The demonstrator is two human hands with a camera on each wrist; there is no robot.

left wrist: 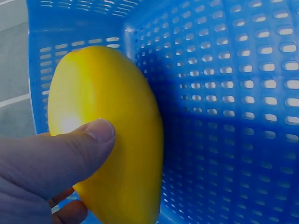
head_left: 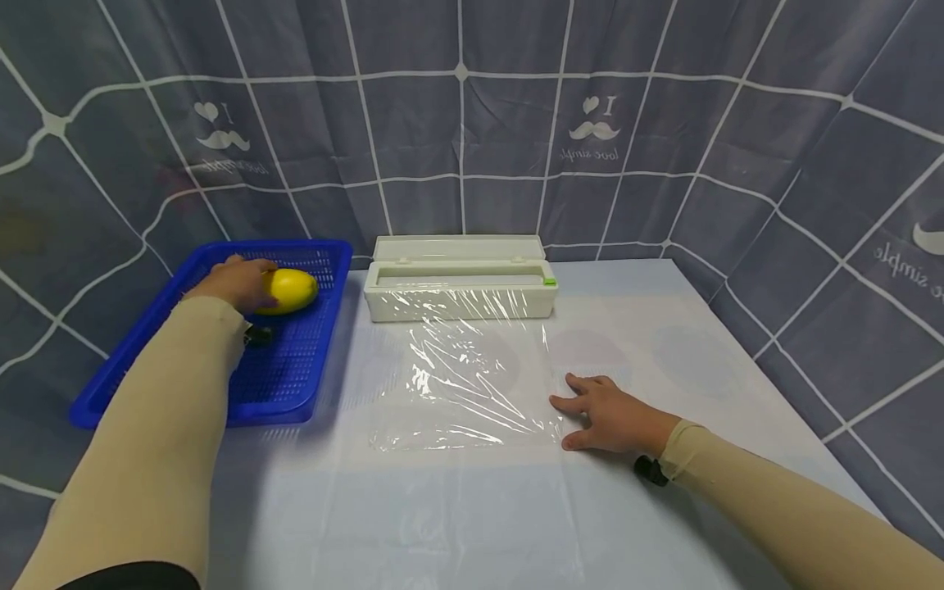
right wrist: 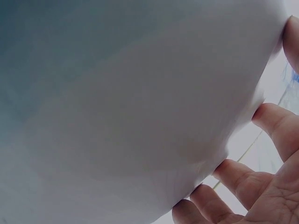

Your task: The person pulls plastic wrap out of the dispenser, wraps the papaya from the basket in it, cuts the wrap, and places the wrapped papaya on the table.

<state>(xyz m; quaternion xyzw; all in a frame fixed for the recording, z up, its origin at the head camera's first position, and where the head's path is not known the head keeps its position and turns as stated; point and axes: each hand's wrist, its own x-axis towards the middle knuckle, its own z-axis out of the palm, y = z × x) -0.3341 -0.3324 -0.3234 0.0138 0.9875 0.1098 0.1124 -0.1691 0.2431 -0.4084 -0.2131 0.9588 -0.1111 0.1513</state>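
Observation:
In the head view, my left hand point(head_left: 232, 283) reaches into the blue basket point(head_left: 295, 407) and grips a smooth yellow mango point(head_left: 293, 290). The left wrist view has the thumb point(left wrist: 88, 144) across the mango's near face, with fingertips showing at its lower left side. A sheet of clear cling film point(head_left: 465, 385) stretches over the table from the white dispenser box point(head_left: 460, 301). At the film's right edge, my right hand point(head_left: 619, 416) rests with spread fingers. Fingertips point(right wrist: 233, 175) press down on the white surface in the right wrist view.
The dispenser's lid point(head_left: 457, 247) stands raised at the back, and a green cutter tab point(head_left: 549, 282) sits at its right end. A grey grid-patterned curtain point(head_left: 509, 123) encloses the white-covered table point(head_left: 369, 516) at the back and sides.

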